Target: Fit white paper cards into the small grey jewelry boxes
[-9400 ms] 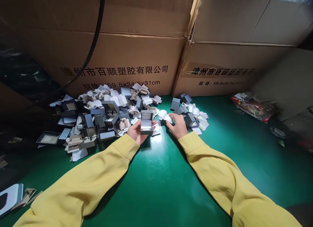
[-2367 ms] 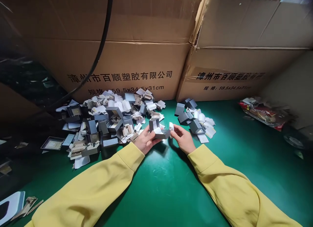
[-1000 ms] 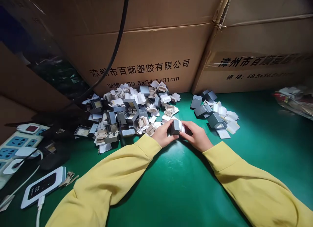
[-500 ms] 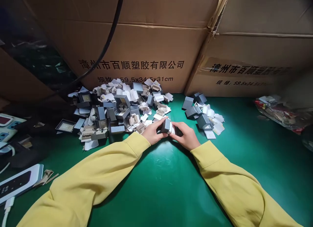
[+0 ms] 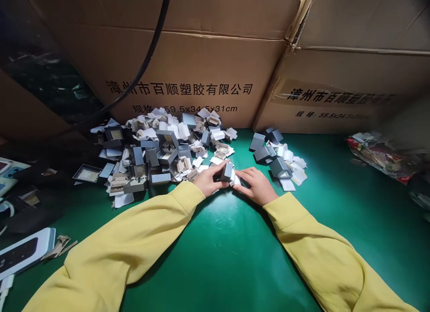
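Observation:
Between my hands is a small dark grey box with a white paper insert at its right side. Thumb and fingers of my left hand grip the box from the left. My right hand pinches the white insert from the right; part of the insert is hidden by the fingers. Just beyond my left hand lies a large heap of grey boxes and white and brown card pieces. A smaller pile of grey boxes with white card pieces lies beyond my right hand.
Large cardboard cartons stand along the back of the green table. A black cable hangs at the upper left. On the left lie a white device and a power strip. A plastic bag lies far right.
The grey box has tilted slightly between my hands, and the white insert shows a little more. My right hand has shifted slightly to the right. The piles look unchanged.

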Motion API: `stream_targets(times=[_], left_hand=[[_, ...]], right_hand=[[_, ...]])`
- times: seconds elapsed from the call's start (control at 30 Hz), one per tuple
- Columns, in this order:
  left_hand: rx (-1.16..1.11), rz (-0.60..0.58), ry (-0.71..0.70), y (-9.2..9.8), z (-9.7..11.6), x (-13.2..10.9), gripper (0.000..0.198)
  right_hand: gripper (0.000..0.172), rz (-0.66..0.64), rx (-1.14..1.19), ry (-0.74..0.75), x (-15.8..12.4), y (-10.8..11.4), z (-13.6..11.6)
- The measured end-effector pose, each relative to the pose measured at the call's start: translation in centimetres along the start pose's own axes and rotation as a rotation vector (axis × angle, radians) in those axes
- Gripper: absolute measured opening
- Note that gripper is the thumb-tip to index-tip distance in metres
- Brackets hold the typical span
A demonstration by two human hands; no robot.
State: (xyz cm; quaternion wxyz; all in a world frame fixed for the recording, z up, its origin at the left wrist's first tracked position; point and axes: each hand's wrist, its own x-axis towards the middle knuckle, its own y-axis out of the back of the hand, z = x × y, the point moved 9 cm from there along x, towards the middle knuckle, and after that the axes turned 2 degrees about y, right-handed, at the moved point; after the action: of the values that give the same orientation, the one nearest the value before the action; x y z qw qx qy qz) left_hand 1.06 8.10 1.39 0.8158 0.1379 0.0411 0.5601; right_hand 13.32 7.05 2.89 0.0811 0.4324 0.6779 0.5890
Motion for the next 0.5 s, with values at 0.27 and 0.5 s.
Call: stream_targets(times=[0.27, 0.5], left_hand=[[0.038, 0.054, -0.108, 0.4, 0.3, 0.0, 0.068], [0.017, 0.003, -0.073, 0.2, -1.0, 0.3, 0.068]], right_hand=[[0.044, -0.04, -0.058, 0.134, -0.2, 0.1, 0.4], [0.021, 0.154, 0.056, 0.241, -0.6, 2.3, -0.9]])
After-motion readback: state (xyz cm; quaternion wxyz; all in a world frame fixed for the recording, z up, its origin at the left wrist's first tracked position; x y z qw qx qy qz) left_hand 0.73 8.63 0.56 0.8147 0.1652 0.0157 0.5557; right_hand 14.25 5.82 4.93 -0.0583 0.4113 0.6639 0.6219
